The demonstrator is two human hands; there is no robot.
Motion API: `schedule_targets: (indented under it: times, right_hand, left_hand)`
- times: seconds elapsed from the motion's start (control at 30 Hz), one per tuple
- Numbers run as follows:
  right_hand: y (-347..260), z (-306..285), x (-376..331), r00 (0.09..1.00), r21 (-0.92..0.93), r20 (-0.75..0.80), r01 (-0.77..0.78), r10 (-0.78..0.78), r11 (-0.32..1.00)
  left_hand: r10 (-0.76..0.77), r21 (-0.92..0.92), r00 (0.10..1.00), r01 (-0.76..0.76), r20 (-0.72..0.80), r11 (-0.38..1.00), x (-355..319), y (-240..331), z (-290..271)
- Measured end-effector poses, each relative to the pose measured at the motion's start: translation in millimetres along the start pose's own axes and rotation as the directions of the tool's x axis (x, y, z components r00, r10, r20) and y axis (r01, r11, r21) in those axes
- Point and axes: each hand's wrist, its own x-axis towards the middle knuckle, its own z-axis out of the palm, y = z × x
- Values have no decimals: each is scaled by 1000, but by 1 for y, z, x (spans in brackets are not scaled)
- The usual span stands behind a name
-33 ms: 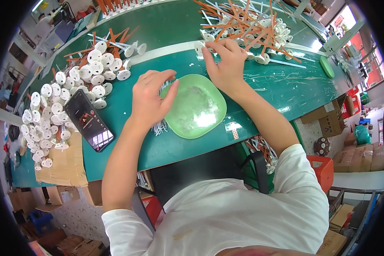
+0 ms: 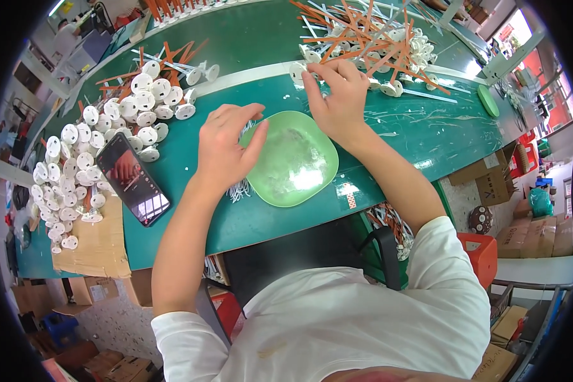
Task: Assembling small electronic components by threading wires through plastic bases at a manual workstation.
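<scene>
My left hand (image 2: 226,143) hovers at the left rim of a light green plate (image 2: 293,159), thumb and fingers curved and apart. A bundle of thin white strings (image 2: 239,191) lies beneath it, mostly hidden by the hand and the plate. Beyond the plate, my right hand (image 2: 340,99) pinches thumb and fingertips at the edge of a white round disc (image 2: 297,72). The disc is at the near left edge of a heap of orange and white strips with white disc ends (image 2: 369,44). The plate shows whitish powdery smears and a bright reflection.
Many white discs (image 2: 143,100) are piled at the left, partly on cardboard (image 2: 99,245). A phone with a lit screen (image 2: 132,179) leans by them. A small green dish (image 2: 488,100) sits at the far right of the green table. A black chair (image 2: 293,251) is before me.
The picture on the phone screen has changed. Both hands hold almost the same place.
</scene>
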Motion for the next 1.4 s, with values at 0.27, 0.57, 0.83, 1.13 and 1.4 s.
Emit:
schedule_targets:
  times: [0.27,0.57,0.83,1.13,1.4]
  right_hand:
    - [-35,-8,-9,966,330,8,241,-258,913]
    - [17,-11,15,997,281,75,-42,22,959]
    - [18,-15,14,992,96,98,69,-79,993]
    - [-29,-13,-3,922,495,325,24,-211,869]
    - [-38,-9,-11,873,618,472,-428,125,660]
  left_hand:
    - [27,-81,998,-23,49,996,1,8,6]
    - [-252,-357,964,266,86,896,-3,-7,10]
    - [-294,-418,952,304,91,856,-6,-7,9]
    - [-287,-264,956,291,52,920,2,6,3]
    - [-428,-673,896,387,114,631,1,-2,3]
